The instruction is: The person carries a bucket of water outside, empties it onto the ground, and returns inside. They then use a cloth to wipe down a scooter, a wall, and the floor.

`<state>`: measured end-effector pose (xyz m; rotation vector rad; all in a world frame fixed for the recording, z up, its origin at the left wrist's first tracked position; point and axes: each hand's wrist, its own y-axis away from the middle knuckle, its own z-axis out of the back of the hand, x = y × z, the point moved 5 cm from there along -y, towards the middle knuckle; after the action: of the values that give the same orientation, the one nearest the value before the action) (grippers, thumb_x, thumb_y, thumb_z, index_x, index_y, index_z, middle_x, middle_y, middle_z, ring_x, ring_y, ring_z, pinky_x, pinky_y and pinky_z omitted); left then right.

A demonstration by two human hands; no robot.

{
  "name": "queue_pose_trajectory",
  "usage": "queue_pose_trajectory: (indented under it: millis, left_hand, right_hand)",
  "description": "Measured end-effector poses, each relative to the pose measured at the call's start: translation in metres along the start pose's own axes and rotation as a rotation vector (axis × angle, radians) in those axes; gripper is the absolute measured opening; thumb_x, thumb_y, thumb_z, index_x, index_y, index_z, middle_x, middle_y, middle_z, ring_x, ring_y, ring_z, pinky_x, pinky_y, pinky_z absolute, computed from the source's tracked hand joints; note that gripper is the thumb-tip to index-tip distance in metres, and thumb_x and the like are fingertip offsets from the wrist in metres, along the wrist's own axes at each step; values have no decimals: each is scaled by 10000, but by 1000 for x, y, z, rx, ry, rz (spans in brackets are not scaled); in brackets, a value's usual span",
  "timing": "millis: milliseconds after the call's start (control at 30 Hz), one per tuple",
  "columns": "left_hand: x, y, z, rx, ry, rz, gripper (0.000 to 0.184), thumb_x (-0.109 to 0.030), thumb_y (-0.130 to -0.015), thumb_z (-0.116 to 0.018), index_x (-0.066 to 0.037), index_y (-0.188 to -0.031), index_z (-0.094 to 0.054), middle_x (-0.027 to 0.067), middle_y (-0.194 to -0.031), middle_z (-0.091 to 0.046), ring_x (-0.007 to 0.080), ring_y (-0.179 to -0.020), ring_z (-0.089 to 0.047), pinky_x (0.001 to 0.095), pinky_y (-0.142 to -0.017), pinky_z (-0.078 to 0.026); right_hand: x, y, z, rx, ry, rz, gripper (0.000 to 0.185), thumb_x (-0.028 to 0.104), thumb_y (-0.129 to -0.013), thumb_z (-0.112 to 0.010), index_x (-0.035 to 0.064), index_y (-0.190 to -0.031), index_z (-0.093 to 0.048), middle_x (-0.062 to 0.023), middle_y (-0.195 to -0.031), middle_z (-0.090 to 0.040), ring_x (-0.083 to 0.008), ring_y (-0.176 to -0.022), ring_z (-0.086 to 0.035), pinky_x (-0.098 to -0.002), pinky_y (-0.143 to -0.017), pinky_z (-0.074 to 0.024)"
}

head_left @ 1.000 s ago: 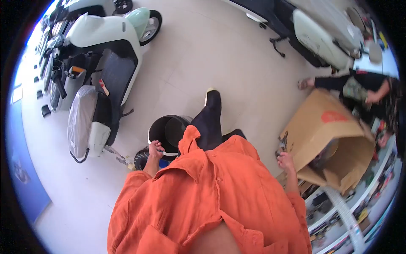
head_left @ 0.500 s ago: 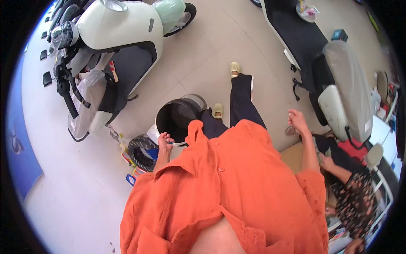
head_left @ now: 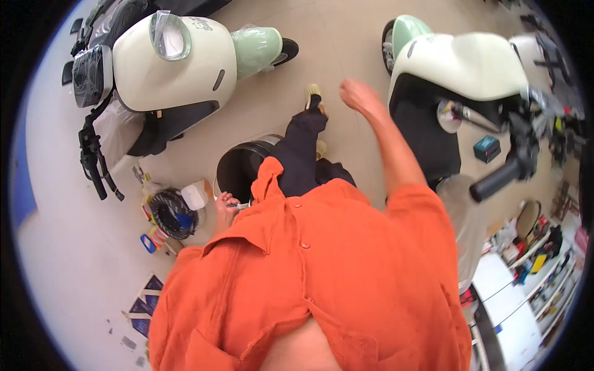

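My left hand (head_left: 227, 205) is closed at the rim of a bucket (head_left: 234, 172) with a dark inside, and seems to grip its handle, with a bit of blue-green showing at the fingers. Part of the bucket is hidden by my dark trouser leg and orange shirt. My right arm reaches forward, and my right hand (head_left: 360, 96) hangs in the air with its fingers curled and nothing visible in them. It is nearest to the cream and green scooter (head_left: 458, 65) on the right.
Another cream and green scooter (head_left: 173, 68) stands at left. A coiled black tyre or cable (head_left: 175, 213) and a white container (head_left: 195, 195) lie beside the bucket. A small dark box (head_left: 487, 148) is on the right. White shelving (head_left: 507, 309) with clutter stands at lower right.
I have walked forward past the scooters, with the bucket moving along at my left hand. My right arm has swung forward and inward. The person crouching at right has left the view.
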<state>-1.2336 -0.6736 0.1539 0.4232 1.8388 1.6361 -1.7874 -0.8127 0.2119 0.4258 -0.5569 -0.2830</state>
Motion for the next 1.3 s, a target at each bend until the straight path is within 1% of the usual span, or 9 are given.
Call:
queue_pose_trajectory:
  millis: [200,300,367,500,533,600,667,800,1300]
  left_hand:
    - [16,-126,-5,156,-269,74,244,-127,-756,-505,-123,-576,-339,12,-521,-382,112,-404,-290,254,-399,-278]
    - [43,-109,-11,3,-222,38,244,-127,-755,-505,-124,-577,-339,13,-522,-383,112,-405,-291,254,-398,-277]
    - [63,-93,-25,-52,-154,40,243,-127,-755,-505,-124,-578,-339,14,-524,-384,112,-405,-291,254,-398,-277]
    - [90,-58,-56,-130,-34,40,242,-126,-754,-505,-124,-579,-338,15,-526,-386,113,-406,-291,253,-397,-276]
    - [96,-51,-64,-145,-6,37,242,-126,-754,-505,-124,-579,-338,15,-527,-386,113,-406,-291,253,-397,-276]
    - [107,-37,-77,-173,42,38,241,-126,-754,-505,-124,-580,-338,15,-528,-387,113,-406,-291,253,-396,-275]
    - [115,-30,-91,-185,87,38,241,-126,-753,-505,-124,-580,-338,16,-529,-388,113,-407,-292,253,-396,-275]
    - [118,-20,-120,-213,139,25,240,-126,-753,-506,-124,-581,-338,17,-531,-390,114,-407,-292,252,-395,-274]
    - [107,68,-279,-363,272,-97,237,-125,-750,-507,-125,-586,-336,21,-541,-396,115,-410,-293,251,-392,-271]
  right_hand:
    - [99,-155,82,46,-8,-169,267,130,-760,-436,47,-947,-608,-186,-1009,-584,-347,-949,-555,-428,-800,-452]
    - [44,-211,88,230,143,-222,267,146,-755,-475,109,-985,-606,-130,-1046,-583,-278,-968,-562,-406,-783,-452]
    - [-32,-234,91,-51,118,-127,233,137,-747,-465,91,-936,-595,-162,-950,-603,-333,-877,-576,-419,-728,-466]
    - [-130,-230,155,271,403,-257,252,155,-756,-459,21,-917,-599,-207,-942,-595,-341,-912,-568,-406,-754,-456]
    - [-165,-231,159,204,398,-261,152,79,-662,-520,-26,-625,-624,-229,-747,-601,-361,-724,-600,-394,-647,-485]
    - [-214,-229,170,421,458,-281,201,78,-698,-542,-14,-533,-609,-175,-628,-607,-246,-514,-588,-341,-506,-478]
    - [-202,-209,214,373,16,-741,149,70,-783,-507,-25,-709,-594,-132,-637,-600,-211,-489,-574,-304,-371,-413]
    - [-221,-250,271,282,-150,-880,117,71,-805,-458,-2,-823,-548,-131,-702,-607,-193,-499,-572,-285,-372,-405]
    - [-242,-482,435,272,-31,-672,125,110,-794,-455,51,-849,-552,-98,-711,-603,-175,-508,-570,-275,-425,-404]
